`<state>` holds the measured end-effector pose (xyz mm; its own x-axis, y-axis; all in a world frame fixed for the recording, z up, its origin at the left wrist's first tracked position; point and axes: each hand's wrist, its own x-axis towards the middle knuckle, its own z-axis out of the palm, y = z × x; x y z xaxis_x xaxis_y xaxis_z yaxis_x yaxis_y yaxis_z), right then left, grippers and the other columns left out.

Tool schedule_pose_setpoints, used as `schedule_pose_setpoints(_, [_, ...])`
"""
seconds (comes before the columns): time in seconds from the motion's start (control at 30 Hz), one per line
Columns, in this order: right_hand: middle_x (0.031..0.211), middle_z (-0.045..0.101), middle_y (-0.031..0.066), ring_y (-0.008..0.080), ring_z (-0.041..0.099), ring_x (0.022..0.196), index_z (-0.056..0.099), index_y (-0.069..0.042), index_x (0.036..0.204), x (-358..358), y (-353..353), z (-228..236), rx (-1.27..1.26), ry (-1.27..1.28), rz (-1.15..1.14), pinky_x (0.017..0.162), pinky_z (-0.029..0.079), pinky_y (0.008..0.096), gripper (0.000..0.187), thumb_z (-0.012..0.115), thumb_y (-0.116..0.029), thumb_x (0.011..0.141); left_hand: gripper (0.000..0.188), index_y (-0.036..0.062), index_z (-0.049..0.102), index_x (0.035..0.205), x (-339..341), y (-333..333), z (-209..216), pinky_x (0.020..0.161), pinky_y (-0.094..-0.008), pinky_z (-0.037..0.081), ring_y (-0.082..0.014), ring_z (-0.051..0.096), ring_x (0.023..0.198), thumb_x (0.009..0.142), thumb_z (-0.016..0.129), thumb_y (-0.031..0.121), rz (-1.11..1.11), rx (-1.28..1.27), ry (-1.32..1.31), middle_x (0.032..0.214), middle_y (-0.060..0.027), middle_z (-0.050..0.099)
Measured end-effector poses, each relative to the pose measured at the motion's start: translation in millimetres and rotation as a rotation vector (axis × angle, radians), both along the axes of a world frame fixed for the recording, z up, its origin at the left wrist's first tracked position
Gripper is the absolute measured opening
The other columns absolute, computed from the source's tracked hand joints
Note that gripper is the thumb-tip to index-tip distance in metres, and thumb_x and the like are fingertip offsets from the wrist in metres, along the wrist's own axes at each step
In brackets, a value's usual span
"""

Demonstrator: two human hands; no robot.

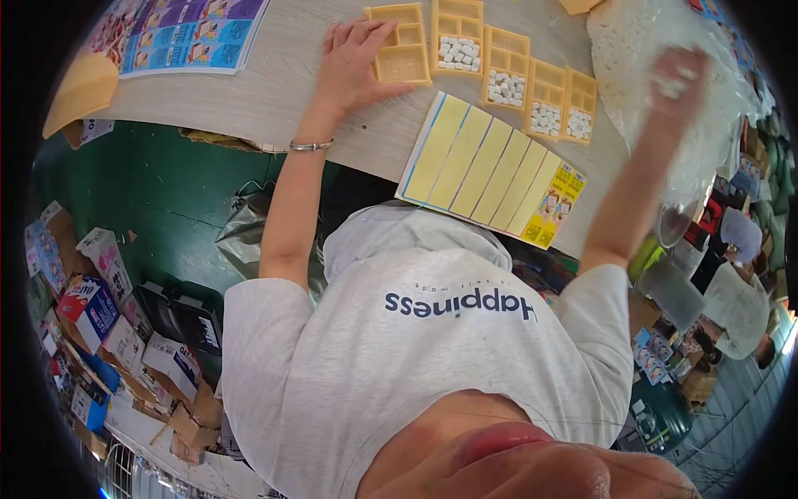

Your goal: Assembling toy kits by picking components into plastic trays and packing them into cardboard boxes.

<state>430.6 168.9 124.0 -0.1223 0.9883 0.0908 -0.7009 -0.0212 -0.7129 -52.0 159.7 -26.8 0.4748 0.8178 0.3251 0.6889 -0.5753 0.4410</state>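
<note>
My left hand (pixel 356 66) spans the left side of a yellow divided tray (pixel 402 62), fingers on its upper part and thumb at its near edge. No white pieces show in that tray. To its right stand several more yellow trays (pixel 457 29), each with small white pieces (pixel 459 54) in its near compartment. Blurred by motion, my right hand (pixel 680 79) is raised at the right over a clear plastic bag. Its fingers are curled round a few white pieces (pixel 672 85). A sheet with pale yellow strips (pixel 478 162) lies at the table's near edge.
The large clear bag (pixel 619 50) holds more white pieces. Purple and blue printed sheets (pixel 195 37) lie at the far left of the table (pixel 274 75), beside a yellow piece (pixel 83 91) at its edge. Cardboard boxes (pixel 170 362) crowd the green floor. Another person (pixel 736 308) is at the right.
</note>
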Motion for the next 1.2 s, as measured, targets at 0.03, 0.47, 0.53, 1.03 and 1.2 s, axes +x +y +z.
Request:
schedule_pose_setpoints(0.03, [0.077, 0.051, -0.0044, 0.0086, 0.046, 0.062, 0.059, -0.015, 0.101, -109.4, -12.6, -4.6, -0.218, -0.158, -0.475, 0.050, 0.038, 0.0259, 0.013, 0.057, -0.028, 0.101, 0.096, 0.0169, 0.053, 0.141, -0.9, -0.6, -2.0, 0.118, -0.0486, 0.023, -0.0263, 0.042, 0.133, 0.060, 0.085, 0.057, 0.005, 0.001, -0.004, 0.137, -0.0047, 0.053])
schedule_pose_setpoints(0.47, [0.064, 0.057, 0.0057, 0.0154, 0.058, 0.065, 0.056, -0.004, 0.074, -328.3, -13.9, -136.7, -0.047, -0.434, -0.449, 0.066, 0.049, 0.0300, 0.039, 0.051, -0.027, 0.106, 0.097, 0.0191, 0.054, 0.140, 4.5, 0.7, 1.3, 0.119, -0.0487, 0.022, -0.0235, 0.044, 0.134, 0.058, 0.084, 0.062, 0.039, -0.007, -0.019, 0.135, -0.0019, 0.056])
schedule_pose_setpoints(0.53, [0.063, 0.056, 0.0063, 0.0172, 0.058, 0.065, 0.056, -0.004, 0.074, -327.3, -14.4, -139.9, -0.080, -0.320, -0.448, 0.072, 0.050, 0.0315, 0.039, 0.052, -0.026, 0.105, 0.095, 0.0194, 0.055, 0.139, 4.0, -0.7, 4.0, 0.118, -0.0480, 0.023, -0.0244, 0.044, 0.133, 0.059, 0.085, 0.060, 0.029, -0.010, -0.030, 0.136, -0.0025, 0.056])
schedule_pose_setpoints(1.03, [0.060, 0.048, 0.0010, 0.0124, 0.048, 0.058, 0.053, -0.008, 0.070, -285.5, -13.5, -138.5, -0.266, -0.049, -0.415, 0.057, 0.042, 0.0263, 0.039, 0.053, -0.026, 0.105, 0.075, 0.0208, 0.061, 0.133, -0.5, -10.1, 5.9, 0.112, -0.0454, 0.030, -0.0246, 0.048, 0.126, 0.069, 0.081, 0.054, 0.006, 0.051, -0.191, 0.133, -0.0026, 0.057])
schedule_pose_setpoints(1.2, [0.063, 0.055, 0.0010, 0.0110, 0.051, 0.057, 0.067, -0.005, 0.086, -267.6, -39.5, -114.4, -0.107, -0.684, -0.179, 0.053, 0.041, 0.0259, 0.024, 0.060, -0.023, 0.100, 0.038, 0.0213, 0.070, 0.121, 1.1, -33.9, 4.3, 0.106, -0.0459, 0.033, -0.0206, 0.055, 0.113, 0.087, 0.072, 0.038, 0.021, 0.128, -0.100, 0.126, 0.0012, 0.062])
